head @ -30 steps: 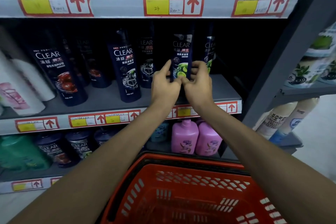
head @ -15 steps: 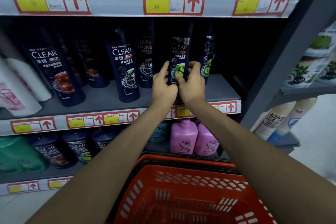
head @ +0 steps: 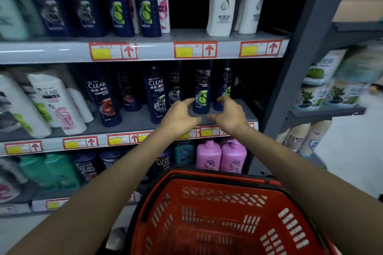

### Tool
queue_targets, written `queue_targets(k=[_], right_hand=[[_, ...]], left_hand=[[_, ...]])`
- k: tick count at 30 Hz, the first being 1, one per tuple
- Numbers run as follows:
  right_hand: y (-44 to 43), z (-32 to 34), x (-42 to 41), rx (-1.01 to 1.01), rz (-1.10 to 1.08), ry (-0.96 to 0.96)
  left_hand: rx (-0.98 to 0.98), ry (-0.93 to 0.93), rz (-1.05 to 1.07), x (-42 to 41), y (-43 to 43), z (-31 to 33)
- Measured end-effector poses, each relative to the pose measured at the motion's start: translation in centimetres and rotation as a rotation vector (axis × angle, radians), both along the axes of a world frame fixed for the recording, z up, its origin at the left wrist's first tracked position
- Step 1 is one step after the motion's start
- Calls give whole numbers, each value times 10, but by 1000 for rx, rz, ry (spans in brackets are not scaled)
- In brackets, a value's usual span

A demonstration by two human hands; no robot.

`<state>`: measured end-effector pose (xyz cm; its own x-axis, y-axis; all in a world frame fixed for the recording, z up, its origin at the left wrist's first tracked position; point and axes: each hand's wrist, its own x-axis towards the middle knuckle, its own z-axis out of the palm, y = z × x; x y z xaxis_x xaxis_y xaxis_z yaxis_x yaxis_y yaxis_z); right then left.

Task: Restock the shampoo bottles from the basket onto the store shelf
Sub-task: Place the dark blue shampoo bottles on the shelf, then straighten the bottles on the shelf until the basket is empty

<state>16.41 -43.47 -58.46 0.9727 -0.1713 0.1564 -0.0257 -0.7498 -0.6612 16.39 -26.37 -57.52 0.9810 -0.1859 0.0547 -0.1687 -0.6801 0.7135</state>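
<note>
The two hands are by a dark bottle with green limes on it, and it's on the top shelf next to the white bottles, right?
Not quite. In the head view the lime bottle between the left hand and right hand stands on the middle shelf, among other dark bottles. The white bottles are on the shelf above.

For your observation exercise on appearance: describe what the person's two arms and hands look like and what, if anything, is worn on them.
Both forearms are bare up to the frame edge, with no sleeves in view. The left hand and right hand wear no gloves, and no watch, bracelet or ring shows on the wrists or fingers. No markings are visible, though the lighting is dim.
</note>
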Motion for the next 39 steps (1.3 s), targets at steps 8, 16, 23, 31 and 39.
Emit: queue_targets(k=[8, 16, 23, 31, 39], right_hand=[[-28, 38, -80, -218, 115, 135], [-61, 22, -141, -315, 161, 182], [-81, -46, -185, -372, 168, 273], [-114, -156, -227, -626, 210, 509], [-146, -210, -248, -1058, 340, 596]], left_hand=[[341, -69, -48, -73, 25, 30], [511, -207, -135, -116, 19, 18], [619, -191, -192, -143, 22, -47], [807, -176, -324, -160, 50, -157], [1136, -189, -447, -160, 74, -210]])
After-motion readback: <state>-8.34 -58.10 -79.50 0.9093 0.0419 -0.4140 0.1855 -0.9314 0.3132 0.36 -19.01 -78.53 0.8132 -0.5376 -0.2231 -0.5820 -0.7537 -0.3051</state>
